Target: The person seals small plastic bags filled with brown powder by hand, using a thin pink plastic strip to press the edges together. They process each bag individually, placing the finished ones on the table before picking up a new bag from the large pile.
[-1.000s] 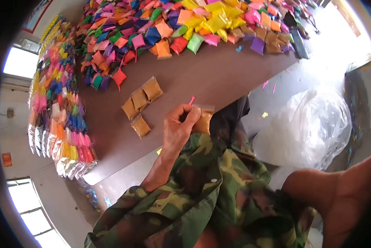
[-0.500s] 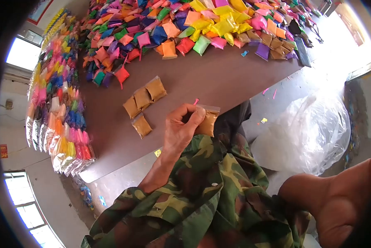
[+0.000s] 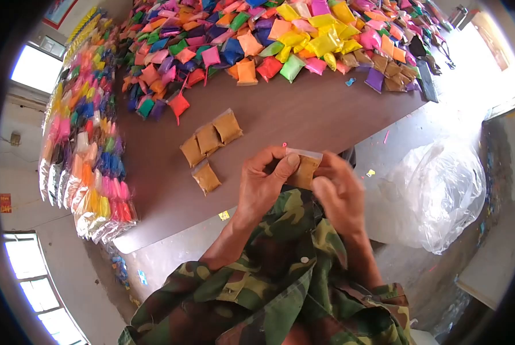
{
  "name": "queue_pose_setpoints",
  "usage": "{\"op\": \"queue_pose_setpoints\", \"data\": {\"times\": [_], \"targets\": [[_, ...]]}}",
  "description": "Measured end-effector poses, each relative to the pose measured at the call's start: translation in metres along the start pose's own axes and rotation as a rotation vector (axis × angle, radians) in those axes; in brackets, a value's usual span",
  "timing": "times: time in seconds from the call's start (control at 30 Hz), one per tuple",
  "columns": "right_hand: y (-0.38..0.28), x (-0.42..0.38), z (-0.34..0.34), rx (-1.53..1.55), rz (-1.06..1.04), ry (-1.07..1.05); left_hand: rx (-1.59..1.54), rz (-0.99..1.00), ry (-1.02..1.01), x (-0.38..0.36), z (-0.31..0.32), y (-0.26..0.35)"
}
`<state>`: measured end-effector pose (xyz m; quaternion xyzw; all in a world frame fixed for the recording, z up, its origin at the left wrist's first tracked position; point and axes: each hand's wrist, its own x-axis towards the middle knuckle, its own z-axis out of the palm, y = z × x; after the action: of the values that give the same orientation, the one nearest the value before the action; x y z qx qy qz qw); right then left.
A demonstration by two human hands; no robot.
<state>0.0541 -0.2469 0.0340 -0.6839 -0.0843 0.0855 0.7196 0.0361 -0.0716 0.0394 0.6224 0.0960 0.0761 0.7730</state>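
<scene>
- Hands: two, left hand (image 3: 263, 184) and right hand (image 3: 340, 192), both gripping one brown packet (image 3: 304, 171).
- Brown packets (image 3: 210, 140) laid apart on the table (image 3: 303, 118): four.
- Clear plastic bag (image 3: 435, 190): one.
- Coloured packets (image 3: 269, 40) heaped: too many to count.

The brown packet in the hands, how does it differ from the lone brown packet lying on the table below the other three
The held brown packet is pinched upright between the left hand and right hand, off the table; the lone brown packet lies flat on the brown table, untouched. The held one is partly hidden by fingers; the lone one shows whole. Both are small clear bags with mustard-brown filling.
</scene>
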Motion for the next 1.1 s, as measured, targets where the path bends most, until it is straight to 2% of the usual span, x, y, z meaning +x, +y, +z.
{"op": "queue_pose_setpoints", "data": {"times": [0.1,0.33,0.43,0.53,0.7,0.8,0.93,1.03,1.1], "targets": [[0.007,-0.004,0.026,0.335,0.088,-0.1,0.04,0.029,-0.007,-0.004,0.002,-0.001],[0.016,0.002,0.024,0.304,0.153,-0.117,0.16,0.097,-0.005,-0.001,0.0,-0.008],[0.019,0.001,0.024,0.318,0.132,-0.115,0.201,-0.057,0.004,0.002,-0.003,-0.009],[0.022,0.001,0.021,0.29,0.124,-0.168,0.202,-0.052,-0.154,0.007,-0.014,-0.008],[0.017,0.003,0.021,0.269,0.194,-0.19,0.233,-0.009,-0.148,0.008,-0.016,-0.012],[0.024,0.003,0.02,0.303,0.137,-0.183,0.262,-0.009,-0.104,0.005,-0.013,-0.01],[0.023,0.003,0.012,0.135,0.114,-0.21,0.169,-0.074,-0.146,0.008,-0.016,-0.013],[0.024,0.003,0.012,0.075,0.112,-0.254,0.171,-0.138,-0.257,0.01,-0.018,-0.006],[0.017,0.004,0.013,0.023,0.137,-0.257,0.269,-0.035,-0.262,0.012,-0.019,-0.011]]}}
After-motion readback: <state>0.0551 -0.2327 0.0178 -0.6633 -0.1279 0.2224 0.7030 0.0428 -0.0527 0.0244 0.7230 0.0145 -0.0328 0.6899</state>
